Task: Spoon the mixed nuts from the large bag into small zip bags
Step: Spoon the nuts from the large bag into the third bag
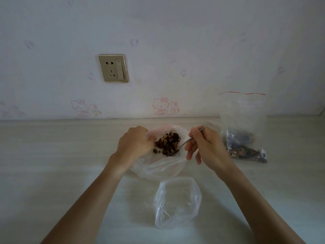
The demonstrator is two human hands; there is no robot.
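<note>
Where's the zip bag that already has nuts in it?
In the head view, the filled zip bag stands on the right against the wall, just beyond the right hand holding the spoon.

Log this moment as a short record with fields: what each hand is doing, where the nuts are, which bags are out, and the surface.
left hand: grips the rim of the large bag, keeping it open
right hand: holds the spoon, bowl in the nuts
mixed nuts: piled inside the large bag
small zip bag, near: lying in front, almost empty
small zip bag, right: upright against the wall, partly filled
surface: pale table
</note>
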